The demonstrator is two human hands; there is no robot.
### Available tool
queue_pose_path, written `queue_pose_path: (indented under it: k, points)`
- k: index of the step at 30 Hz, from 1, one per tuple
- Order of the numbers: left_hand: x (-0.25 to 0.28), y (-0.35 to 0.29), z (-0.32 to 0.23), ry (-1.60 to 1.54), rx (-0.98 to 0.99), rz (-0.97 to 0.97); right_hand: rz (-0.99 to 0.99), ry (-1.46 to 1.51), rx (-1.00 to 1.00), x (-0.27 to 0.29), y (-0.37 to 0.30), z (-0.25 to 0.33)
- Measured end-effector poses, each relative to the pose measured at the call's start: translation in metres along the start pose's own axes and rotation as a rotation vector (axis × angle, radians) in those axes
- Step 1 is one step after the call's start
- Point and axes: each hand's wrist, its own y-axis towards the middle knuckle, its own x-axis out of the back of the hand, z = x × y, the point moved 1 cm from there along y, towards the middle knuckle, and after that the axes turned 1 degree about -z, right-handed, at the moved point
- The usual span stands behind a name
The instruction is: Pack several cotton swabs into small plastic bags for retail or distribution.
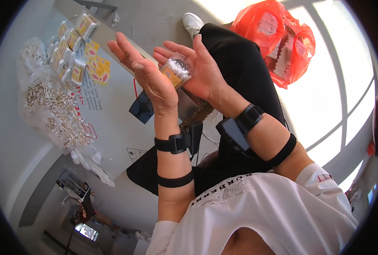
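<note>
A small clear pack of cotton swabs [177, 73], white-tipped with a yellow label, sits between my two palms. My left hand [152, 76] stands edge-on against the pack's left side, its fingers stretched out and its thumb raised. On the other side my right hand [203, 70] lies palm up with fingers extended, the pack resting against its palm. Part of the pack's lower edge is hidden by the left hand. Beyond my left hand, several yellow cards [99, 70] lie on the table [112, 127] beside a pile of similar filled packs [73, 40].
Loose cotton swabs [48, 106] spill from a clear plastic bag [31, 55] at the left. A red plastic bag [297, 63] with white packs stands on the floor at the far right. Below my hands is a dark blue patterned piece [141, 107] at the table's edge.
</note>
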Motion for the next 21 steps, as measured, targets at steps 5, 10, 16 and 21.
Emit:
queue_pose_path:
  k: [5,10,16,21]
  points:
    - [-0.024,0.000,0.014,0.217,-0.060,0.078,-0.003,-0.014,-0.076,0.000,-0.005,0.001]
    - [-0.028,0.002,0.011,0.270,-0.058,0.109,0.034,-0.013,-0.079,0.004,-0.006,0.007]
    - [-0.022,0.001,0.011,0.253,-0.054,0.184,0.058,-0.093,-0.092,0.000,-0.005,0.006]
    - [0.007,-0.002,0.009,-0.215,0.071,-0.037,-0.016,-0.091,-0.007,0.008,0.000,0.005]
